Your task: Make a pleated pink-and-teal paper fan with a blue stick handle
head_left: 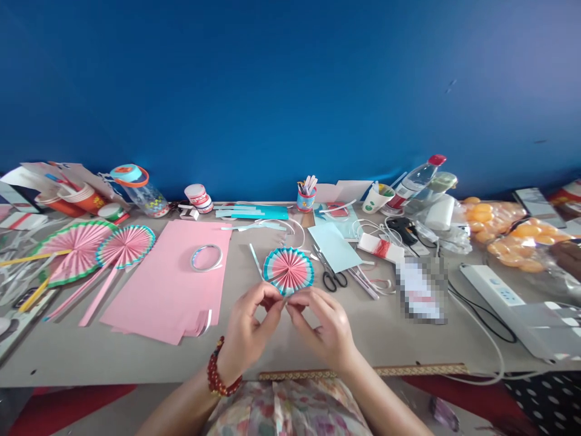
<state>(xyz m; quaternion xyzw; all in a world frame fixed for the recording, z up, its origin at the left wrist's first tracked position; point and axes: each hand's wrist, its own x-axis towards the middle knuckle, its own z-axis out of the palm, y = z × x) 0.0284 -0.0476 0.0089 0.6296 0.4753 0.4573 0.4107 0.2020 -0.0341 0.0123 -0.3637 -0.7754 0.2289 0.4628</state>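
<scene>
A round pleated paper fan [289,269], pink in the middle with a white and turquoise rim, lies on the table just beyond my fingertips. My left hand [254,321] and my right hand [324,324] meet at its near edge, thumbs and forefingers pinched together. Whatever is between the fingertips is too small to make out; I cannot tell whether they grip the fan's rim. A thin pale strip [255,261] lies left of the fan. To its right are black-handled scissors [334,280], partly under a light blue paper sheet [336,248].
Pink paper sheets [167,278] with a tape roll [206,258] on them lie at left. Beyond are finished-looking fans [126,247]. A glue gun [403,231], a bottle [420,181] and a power strip [503,303] with cables are at right. A blue wall [290,103] stands behind.
</scene>
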